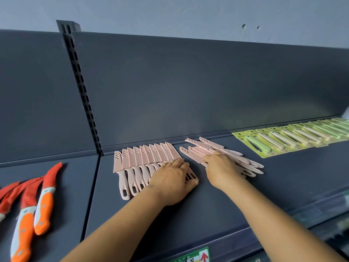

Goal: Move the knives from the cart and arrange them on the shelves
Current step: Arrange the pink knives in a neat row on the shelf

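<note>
1. A row of pink knives [143, 163] is lying on the dark shelf [207, 201], overlapping side by side, sheathed blades pointing toward the back panel [188, 87].
2. The left hand [173, 181] is resting flat on the right end of that row, fingers straight, pressing the handles.
3. A loose pile of pink knives [226, 156] is lying just right of the row, fanned unevenly.
4. The right hand [221, 167] is lying on this pile; whether its fingers are gripping a knife cannot be told.
5. Bare shelf is showing in front of both groups, up to the front edge.
6. Green carded knives [287, 138] are lining the shelf farther right.
7. Orange-handled knives [35, 201] are lying on the neighbouring shelf section to the left.
</note>
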A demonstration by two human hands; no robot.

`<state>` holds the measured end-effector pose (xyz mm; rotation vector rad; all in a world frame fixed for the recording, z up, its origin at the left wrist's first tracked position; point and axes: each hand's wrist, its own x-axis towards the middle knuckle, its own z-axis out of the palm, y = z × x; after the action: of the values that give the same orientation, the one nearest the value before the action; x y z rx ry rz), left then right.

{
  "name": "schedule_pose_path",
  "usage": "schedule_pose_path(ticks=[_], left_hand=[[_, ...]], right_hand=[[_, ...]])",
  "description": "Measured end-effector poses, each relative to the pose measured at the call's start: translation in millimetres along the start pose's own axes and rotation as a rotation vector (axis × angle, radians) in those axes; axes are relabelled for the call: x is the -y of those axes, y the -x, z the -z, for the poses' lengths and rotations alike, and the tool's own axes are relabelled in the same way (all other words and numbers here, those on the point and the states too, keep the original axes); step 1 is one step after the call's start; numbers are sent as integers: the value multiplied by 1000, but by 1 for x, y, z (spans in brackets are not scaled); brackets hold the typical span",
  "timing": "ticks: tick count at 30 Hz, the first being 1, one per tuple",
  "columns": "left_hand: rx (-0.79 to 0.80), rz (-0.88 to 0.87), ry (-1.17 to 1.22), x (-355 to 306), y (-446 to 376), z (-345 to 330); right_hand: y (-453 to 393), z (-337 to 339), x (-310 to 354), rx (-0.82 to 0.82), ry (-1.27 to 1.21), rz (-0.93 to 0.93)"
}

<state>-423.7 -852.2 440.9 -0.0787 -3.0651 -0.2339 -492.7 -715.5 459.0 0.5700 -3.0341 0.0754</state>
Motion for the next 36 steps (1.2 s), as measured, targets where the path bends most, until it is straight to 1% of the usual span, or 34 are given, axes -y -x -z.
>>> schedule_pose_path(ticks=[2,4,5,7,10,12,14,20,22,25,26,30,33,36], left_hand=[[-8,4,1,1,0,0],[-14,6,2,1,1,-1],[-18,7,2,1,1,-1],[-18,11,11,1,1,-2],[-20,20,27,2,1,-4],[-25,25,37,2,1,-4],[-17,33,48,1,1,-4],[-10,31,38,0,1,-2],[-8,27,27,0,2,-1],[-4,17,25,-1,1,2],[-5,9,25,-3,0,3],[6,-24,18,-13,-9,4],[34,-17,2,-21,-15,1],[19,-1,1,-23,-15,-1]], right_hand=[[-3,-1,3,-22,35,3],[-7,0,7,-33,20,2],[-11,1,8,-49,-33,-15],[-20,2,11,-63,-231,-61],[-28,1,18,-38,-519,-63],[-32,-3,24,-24,-615,-65],[-35,-5,29,-5,-653,-90],[-36,-6,31,24,-481,-57],[-33,-4,25,29,-468,-42],[-25,6,8,-65,-435,-34],[-22,8,1,-72,-381,-40],[-10,10,-16,10,-130,-40],[-6,7,-21,1,-94,-19],[-7,5,-23,-36,-87,-6]])
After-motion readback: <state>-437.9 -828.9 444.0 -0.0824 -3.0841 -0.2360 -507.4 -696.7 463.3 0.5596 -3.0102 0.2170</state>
